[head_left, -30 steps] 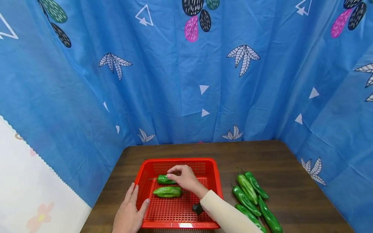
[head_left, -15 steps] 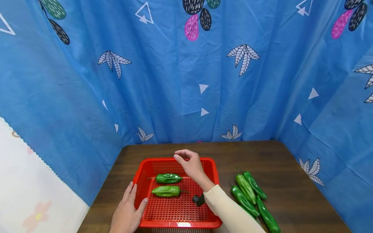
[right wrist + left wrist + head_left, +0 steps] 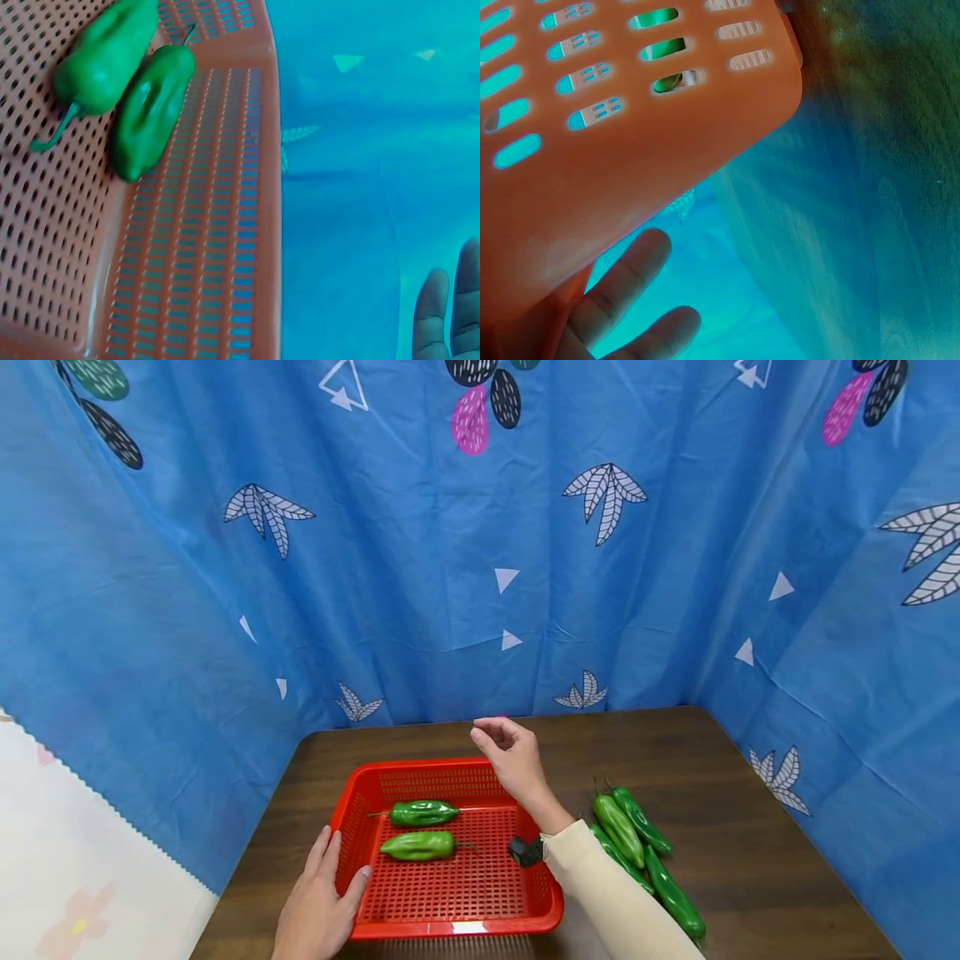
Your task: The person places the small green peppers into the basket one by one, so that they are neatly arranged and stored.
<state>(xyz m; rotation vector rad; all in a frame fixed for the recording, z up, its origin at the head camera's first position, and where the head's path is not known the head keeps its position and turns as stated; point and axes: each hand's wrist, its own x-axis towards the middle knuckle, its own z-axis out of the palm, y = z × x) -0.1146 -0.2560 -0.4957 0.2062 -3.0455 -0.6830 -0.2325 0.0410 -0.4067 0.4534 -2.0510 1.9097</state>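
A red plastic basket (image 3: 442,897) stands on the table, its floor and walls perforated. Two green peppers lie in it: a darker pepper (image 3: 424,813) behind a lighter pepper (image 3: 418,846). My left hand (image 3: 318,897) rests at the basket's left rim, thumb toward the inside; the left wrist view shows straight fingers (image 3: 630,274) beyond the outer wall. Above the back right rim hovers my right hand (image 3: 517,768), fingers loosely bent, holding nothing. The right wrist view catches its fingertips (image 3: 431,315) at the lower right, apart from the basket.
Several green peppers lie grouped right of the basket, among them a light one (image 3: 618,830) and a dark one (image 3: 675,893), partly behind the right sleeve (image 3: 607,893). A blue patterned curtain (image 3: 420,577) hangs behind the brown table (image 3: 750,860).
My right hand has left the darker pepper inside the basket and moved up, back and right. My left hand stays at the rim. The head view has shifted slightly.
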